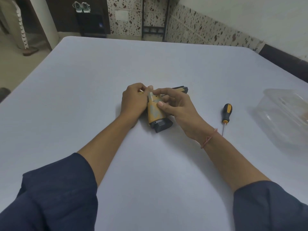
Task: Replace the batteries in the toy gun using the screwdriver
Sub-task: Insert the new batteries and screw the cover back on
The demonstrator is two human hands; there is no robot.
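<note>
the left hand (pixel 133 100) clasps the rear of the toy gun (pixel 155 114) lying mid-way across the surface (pixel 150 172), the right hand (pixel 180 111) pinches its handle, likely a light, stiff plastic shell best steadied there, with the screwdriver (pixel 226 114) lying untouched to the right.

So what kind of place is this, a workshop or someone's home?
Likely a home, not a workshop: shoes on a stand, speckled wall tiles, and a plain table.
</note>
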